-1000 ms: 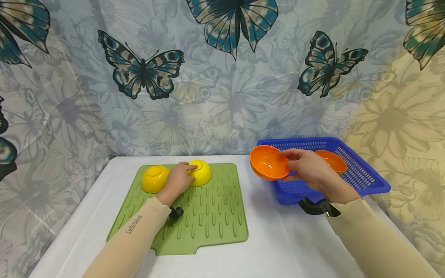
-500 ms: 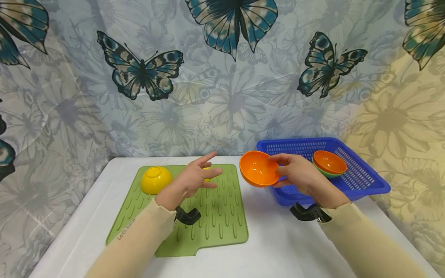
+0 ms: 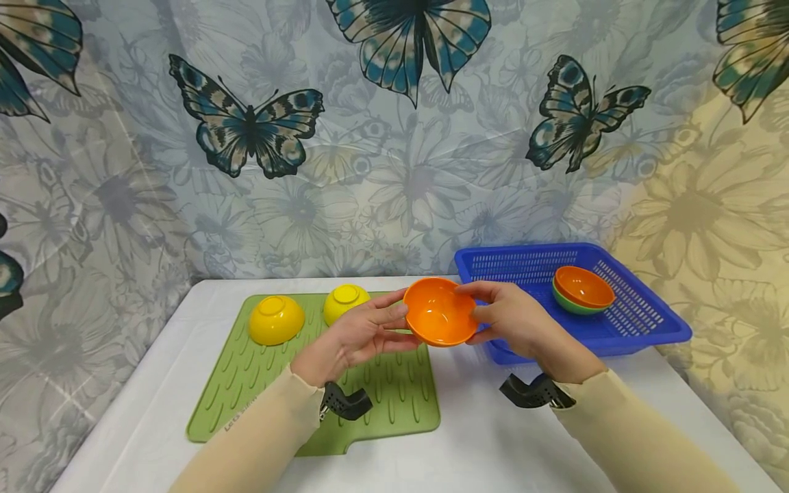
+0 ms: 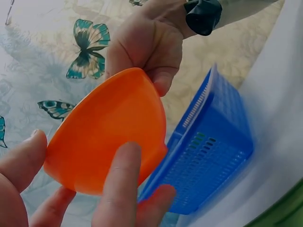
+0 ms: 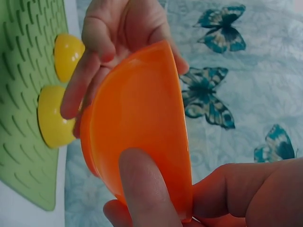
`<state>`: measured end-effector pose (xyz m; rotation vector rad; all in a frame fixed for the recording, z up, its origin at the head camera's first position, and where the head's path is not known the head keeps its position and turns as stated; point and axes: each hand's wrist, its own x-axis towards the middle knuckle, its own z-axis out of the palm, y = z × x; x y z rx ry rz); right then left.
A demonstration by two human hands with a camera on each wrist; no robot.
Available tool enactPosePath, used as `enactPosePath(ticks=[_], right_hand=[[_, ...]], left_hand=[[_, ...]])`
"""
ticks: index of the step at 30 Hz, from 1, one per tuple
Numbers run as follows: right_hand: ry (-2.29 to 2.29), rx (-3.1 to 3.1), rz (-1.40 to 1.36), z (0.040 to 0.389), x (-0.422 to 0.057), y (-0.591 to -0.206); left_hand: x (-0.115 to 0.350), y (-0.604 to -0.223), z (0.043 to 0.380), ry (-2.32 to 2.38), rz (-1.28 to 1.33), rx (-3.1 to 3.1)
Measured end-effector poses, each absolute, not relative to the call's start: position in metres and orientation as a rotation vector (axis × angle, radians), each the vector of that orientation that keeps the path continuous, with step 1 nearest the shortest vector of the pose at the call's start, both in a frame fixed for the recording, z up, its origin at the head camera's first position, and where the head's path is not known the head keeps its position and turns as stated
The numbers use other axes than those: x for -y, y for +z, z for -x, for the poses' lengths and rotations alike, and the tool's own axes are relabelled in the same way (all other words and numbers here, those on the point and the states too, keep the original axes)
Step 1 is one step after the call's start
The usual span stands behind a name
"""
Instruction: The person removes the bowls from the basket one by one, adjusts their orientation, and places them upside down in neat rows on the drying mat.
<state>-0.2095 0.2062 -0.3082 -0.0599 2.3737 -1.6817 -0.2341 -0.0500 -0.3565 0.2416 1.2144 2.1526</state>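
An orange bowl [image 3: 440,312] is held up between both hands, above the right edge of the green mat, its inside turned toward the head camera. My right hand [image 3: 514,325] pinches its right rim, thumb and fingers on opposite sides of the wall. On the other side, my left hand [image 3: 364,335] holds the left rim, thumb at the edge and fingers spread along the outside. The left wrist view shows the bowl's outer wall [image 4: 109,127] close to these fingers. Two yellow bowls, one at the left [image 3: 277,320] and one [image 3: 345,301] partly behind my left hand, lie upside down on the mat.
The ridged green drying mat [image 3: 234,383] lies on the white tabletop [image 3: 474,438]. To the right stands a blue plastic basket [image 3: 518,257]; in it another orange bowl [image 3: 584,286] sits nested in a green bowl [image 3: 573,307]. A butterfly-print cloth [image 3: 419,171] hangs behind the table.
My left hand has left the right-hand yellow bowl and moved right to the orange bowl. My right hand has carried the orange bowl left, away from the basket.
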Motion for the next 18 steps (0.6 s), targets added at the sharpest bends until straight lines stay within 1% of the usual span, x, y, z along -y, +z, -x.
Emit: enactPosePath(ticks=[5,10,15,18], right_hand=[[-1.696,-2.368,0.040,0.207,-0.203,-0.309],[-1.730,-2.346,0.083,0.203,-0.203,-0.308],[-1.810,-2.245,0.125,0.198,-0.209,-0.304],[-1.874,-2.157,0.090,0.198,-0.217,-0.300]], left_hand=[[0.049,-0.358,0.232,2.184,-0.244,-1.192],[0.050,-0.357,0.230,2.205,-0.223,-1.196],[0.052,-0.353,0.228,2.233,-0.243,-1.281],[0.055,-0.348,0.227,2.240,-0.282,-1.378]])
